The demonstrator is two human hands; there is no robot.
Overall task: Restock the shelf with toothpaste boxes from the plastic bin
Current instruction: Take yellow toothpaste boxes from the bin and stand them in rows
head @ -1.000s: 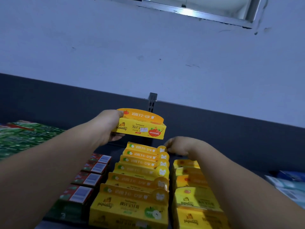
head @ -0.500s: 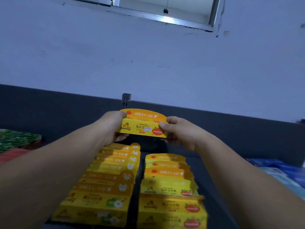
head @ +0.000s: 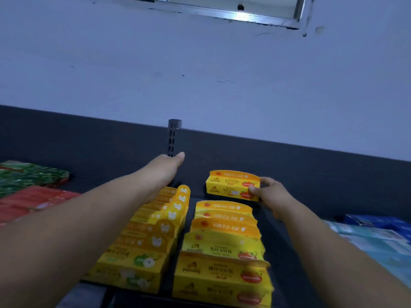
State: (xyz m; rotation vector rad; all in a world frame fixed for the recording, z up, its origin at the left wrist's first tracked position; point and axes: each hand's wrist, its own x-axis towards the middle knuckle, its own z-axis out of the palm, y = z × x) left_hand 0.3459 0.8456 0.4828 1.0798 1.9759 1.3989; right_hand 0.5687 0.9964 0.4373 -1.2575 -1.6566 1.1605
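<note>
Partly hidden, the left grip (head: 165, 168) reaches past the left row (head: 151, 236), thumb straight and fingers out of sight, so open or closed cannot be told. Behind the right row (head: 222, 247), the right grip (head: 270, 193) pinches the right end of a strawberry box (head: 232, 185); near boxes read "pipidog", other print is blurred. Bare shelf (head: 278, 252) shows between box and row, and rightward to blue packs (head: 373, 232).

We see pale wall (head: 200, 74), cracked near window (head: 233, 15) up top; dark back panel (head: 89, 134) below, slotted upright (head: 172, 138) mid-frame. Dim bluish light.
</note>
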